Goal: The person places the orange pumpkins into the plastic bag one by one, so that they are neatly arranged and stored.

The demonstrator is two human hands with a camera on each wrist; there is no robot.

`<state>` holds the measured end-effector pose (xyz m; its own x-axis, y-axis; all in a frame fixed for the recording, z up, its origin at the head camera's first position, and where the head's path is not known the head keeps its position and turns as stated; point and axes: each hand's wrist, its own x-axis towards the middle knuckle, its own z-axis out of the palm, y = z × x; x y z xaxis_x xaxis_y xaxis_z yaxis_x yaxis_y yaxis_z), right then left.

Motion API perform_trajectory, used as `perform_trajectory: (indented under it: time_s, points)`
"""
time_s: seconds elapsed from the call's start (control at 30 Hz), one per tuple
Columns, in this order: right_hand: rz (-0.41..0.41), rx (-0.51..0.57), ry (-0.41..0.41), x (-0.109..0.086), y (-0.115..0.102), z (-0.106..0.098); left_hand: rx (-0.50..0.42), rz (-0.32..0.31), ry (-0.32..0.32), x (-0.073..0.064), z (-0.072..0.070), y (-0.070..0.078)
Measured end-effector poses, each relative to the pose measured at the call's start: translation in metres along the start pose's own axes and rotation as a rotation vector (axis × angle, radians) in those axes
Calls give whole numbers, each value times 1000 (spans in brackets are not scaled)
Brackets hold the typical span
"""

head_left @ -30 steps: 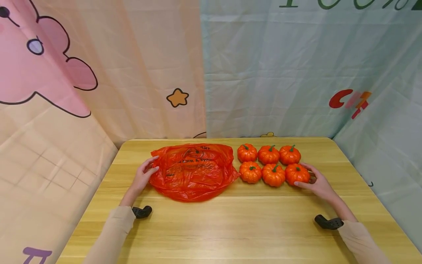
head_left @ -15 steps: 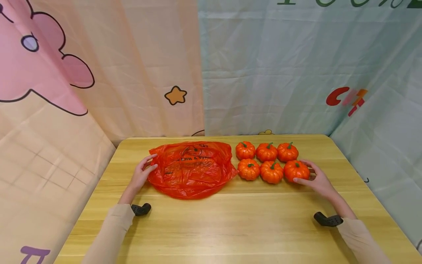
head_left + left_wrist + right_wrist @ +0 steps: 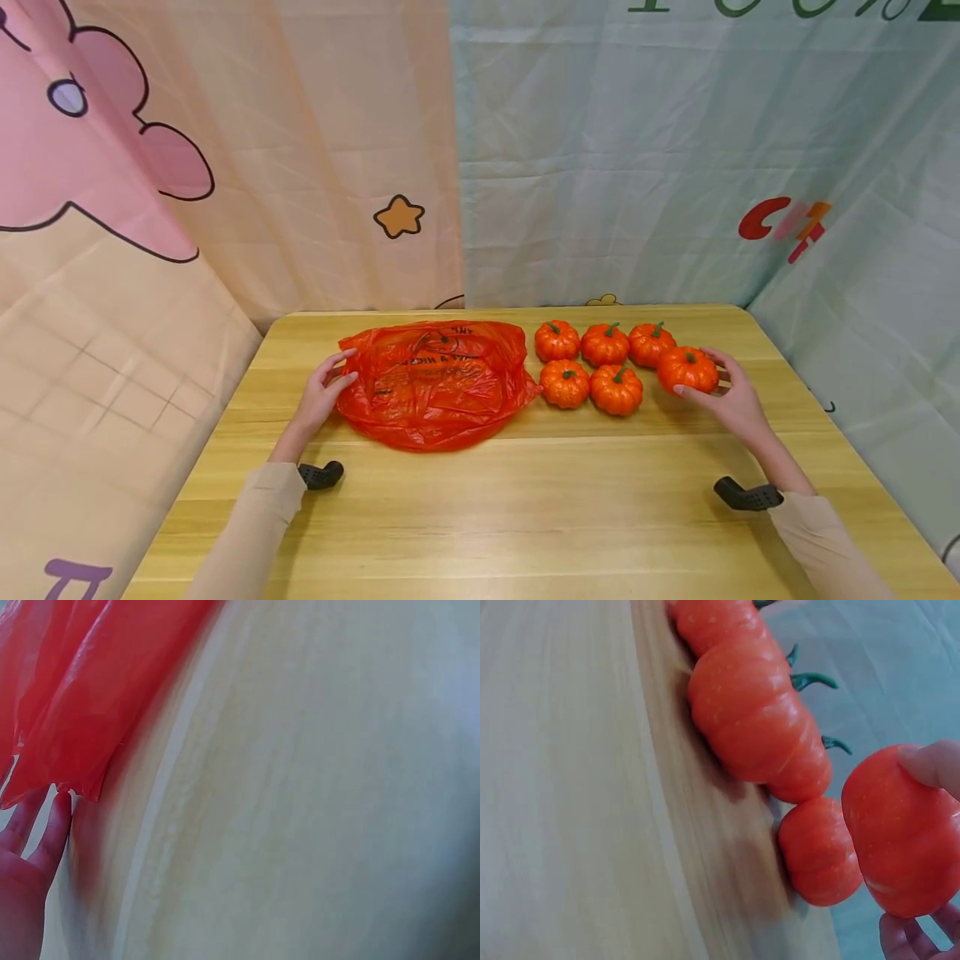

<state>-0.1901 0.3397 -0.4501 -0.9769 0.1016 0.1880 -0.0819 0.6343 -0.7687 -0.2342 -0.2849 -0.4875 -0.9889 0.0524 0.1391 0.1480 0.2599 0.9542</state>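
My right hand [image 3: 738, 404] grips a small orange-red pumpkin [image 3: 687, 370] with a green stem, thumb in front and fingers at its far side. In the right wrist view the pumpkin [image 3: 904, 832] is up off the table. My left hand [image 3: 315, 404] is at the left edge of a red plastic bag [image 3: 438, 392] that lies flat with printing on it. In the left wrist view, extended fingertips touch the rim of the bag [image 3: 82, 720], thumb and fingers apart. Part of those fingers is hidden by the plastic.
Several more pumpkins stand in two rows right of the bag, among them a front pumpkin [image 3: 617, 390] and a back pumpkin [image 3: 651, 344]. The wooden table [image 3: 510, 517] reaches a curtain [image 3: 600, 183] behind it. Black wrist-worn devices sit on both sleeves.
My right hand has lifted the front-row pumpkin at the right end off the table, moving it slightly up and right. My left hand and the bag stay in place.
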Motion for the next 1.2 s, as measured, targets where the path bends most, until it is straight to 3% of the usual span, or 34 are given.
perform_trajectory:
  time_s: [0.27, 0.57, 0.83, 1.2]
  points:
    - [-7, 44, 22, 1, -22, 1, -25, 5, -14, 0, 0, 1]
    - [-34, 84, 24, 3, -52, 13, 5, 10, -23, -11, 4, 30]
    - [-86, 160, -8, 3, -74, 38, 3, 0, -13, -10, 6, 32]
    - [-108, 263, -131, 2, -105, 79, 23, -11, -12, -9, 6, 31]
